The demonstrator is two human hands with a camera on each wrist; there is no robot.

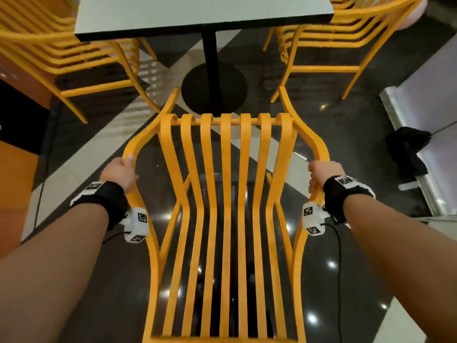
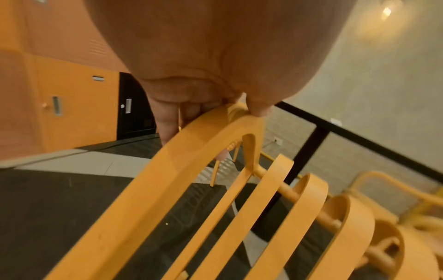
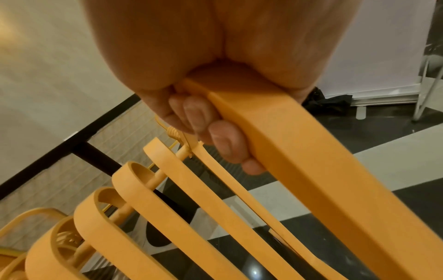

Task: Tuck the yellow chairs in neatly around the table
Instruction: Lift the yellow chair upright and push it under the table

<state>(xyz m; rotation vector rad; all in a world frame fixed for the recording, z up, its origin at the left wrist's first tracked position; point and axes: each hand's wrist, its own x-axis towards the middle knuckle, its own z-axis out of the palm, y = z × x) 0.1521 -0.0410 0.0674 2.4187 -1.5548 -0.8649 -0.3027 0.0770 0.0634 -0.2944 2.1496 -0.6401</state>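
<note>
Both hands clamp the slatted yellow plastic armchair point(image 1: 226, 194) by its side rails, the left hand point(image 1: 121, 173) wrapped round the left armrest and the right hand point(image 1: 321, 175) round the right, a matched hold that likely lets the chair be steered straight. The chair stands on the floor short of the square white-topped counter point(image 1: 197, 16), its front edge facing the black pedestal base point(image 1: 214, 86). Two more yellow slatted chairs point(image 1: 74, 53) flank the counter, so this gap is probably its slot.
</note>
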